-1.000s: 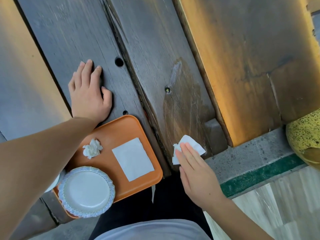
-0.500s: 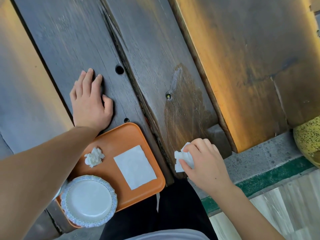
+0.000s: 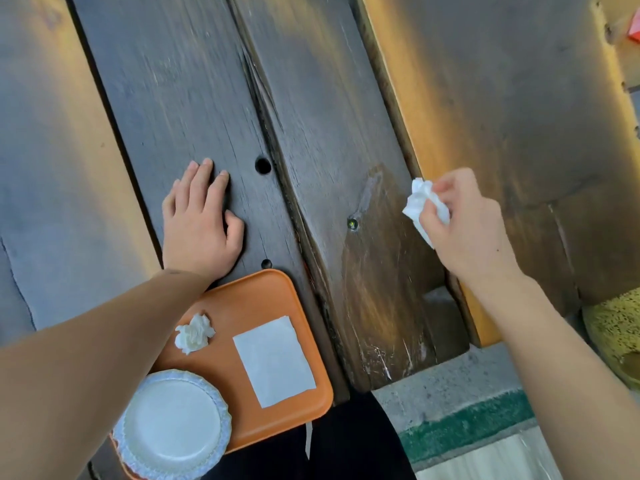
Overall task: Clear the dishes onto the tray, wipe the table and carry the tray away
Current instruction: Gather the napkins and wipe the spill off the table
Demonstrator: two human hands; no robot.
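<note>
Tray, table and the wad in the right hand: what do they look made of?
Tray: likely plastic, smooth matte orange with moulded rounded corners. Table: dark stained wood planks, visible grain and cracks. Wad in the right hand: apparently tissue paper, white and crumpled.

bench (image 3: 519, 98): warm-lit wood | floor (image 3: 450, 375): grey concrete, green stripe

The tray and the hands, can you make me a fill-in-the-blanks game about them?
1. The tray is the colour ____.
2. The right hand holds a crumpled white ____.
3. The left hand lies flat on the wooden ____.
4. The round white plate sits at the near end of the ____.

Missing words: orange; napkin; table; tray
</note>
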